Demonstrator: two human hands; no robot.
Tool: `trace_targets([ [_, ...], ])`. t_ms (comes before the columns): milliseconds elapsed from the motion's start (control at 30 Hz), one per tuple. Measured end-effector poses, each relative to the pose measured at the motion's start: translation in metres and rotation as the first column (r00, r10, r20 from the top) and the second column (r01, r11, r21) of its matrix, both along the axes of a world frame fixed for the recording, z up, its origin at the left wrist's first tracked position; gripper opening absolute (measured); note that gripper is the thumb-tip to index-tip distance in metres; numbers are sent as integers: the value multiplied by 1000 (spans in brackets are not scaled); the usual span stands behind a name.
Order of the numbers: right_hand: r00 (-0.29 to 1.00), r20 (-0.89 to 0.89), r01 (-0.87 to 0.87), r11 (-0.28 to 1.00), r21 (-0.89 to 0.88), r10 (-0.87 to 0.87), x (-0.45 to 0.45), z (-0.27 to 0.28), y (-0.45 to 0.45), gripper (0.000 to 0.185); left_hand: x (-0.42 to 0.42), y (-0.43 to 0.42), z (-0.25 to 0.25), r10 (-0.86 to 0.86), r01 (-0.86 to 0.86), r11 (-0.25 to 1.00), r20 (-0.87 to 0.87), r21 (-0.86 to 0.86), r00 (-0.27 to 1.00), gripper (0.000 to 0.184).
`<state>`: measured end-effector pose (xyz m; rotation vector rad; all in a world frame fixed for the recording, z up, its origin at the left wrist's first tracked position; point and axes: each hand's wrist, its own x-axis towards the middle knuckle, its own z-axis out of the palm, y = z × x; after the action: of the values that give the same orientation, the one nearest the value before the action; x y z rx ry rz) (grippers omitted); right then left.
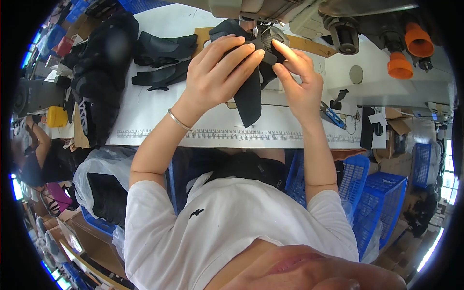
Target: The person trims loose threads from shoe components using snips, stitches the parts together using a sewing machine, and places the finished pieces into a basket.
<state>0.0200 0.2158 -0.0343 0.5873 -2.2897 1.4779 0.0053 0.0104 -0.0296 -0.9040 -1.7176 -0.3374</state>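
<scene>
A black cut piece (249,99) lies under the head of a sewing machine (290,14), its long flap hanging toward me over the white table. My left hand (220,70), with a bangle at the wrist, rests on the piece with its fingers stretched out and fingertips near the needle area. On the right side, my right hand (300,79) has thumb and index finger at the edge of the piece; its fingers are apart from one another. More black pieces (164,48) lie flat on the table to the left.
A big black heap (104,72) covers the table's left end. Blue scissors (333,117) and a black strip (367,128) are at the right. A ruler scale (232,134) runs along the front edge. Blue crates (379,203) stand below, right. Another person's arm (41,140) shows far left.
</scene>
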Motion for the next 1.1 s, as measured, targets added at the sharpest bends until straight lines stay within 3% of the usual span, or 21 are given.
trace_targets([
  [167, 981, -196, 30, 977, 212, 12, -11, 7, 12, 42, -4, -20, 16, -56, 66, 992, 97, -106, 994, 36],
  [267, 979, -201, 22, 970, 243, 28, -13, 9, 14, 44, -7, -24, 19, -74, 80, 988, 50, -130, 996, 36],
  [433, 980, -200, 48, 973, 226, -2, -8, 1, 7, 41, -4, -9, 0, -100, 103, 994, 90, -35, 991, 32],
  [667, 996, -83, 45, 974, 222, -27, -1, 0, 7, 42, 2, 2, 0, 21, -21, 998, -14, -53, 1000, 29],
  [933, 979, -202, 61, 962, 266, -6, -6, -4, 10, 42, -3, 5, -10, 86, -90, 995, -109, -37, 990, 29],
  [1100, 986, -165, 13, 987, 162, 14, -4, -1, 7, 43, -2, 8, -11, 88, -90, 996, -96, -15, 991, 29],
])
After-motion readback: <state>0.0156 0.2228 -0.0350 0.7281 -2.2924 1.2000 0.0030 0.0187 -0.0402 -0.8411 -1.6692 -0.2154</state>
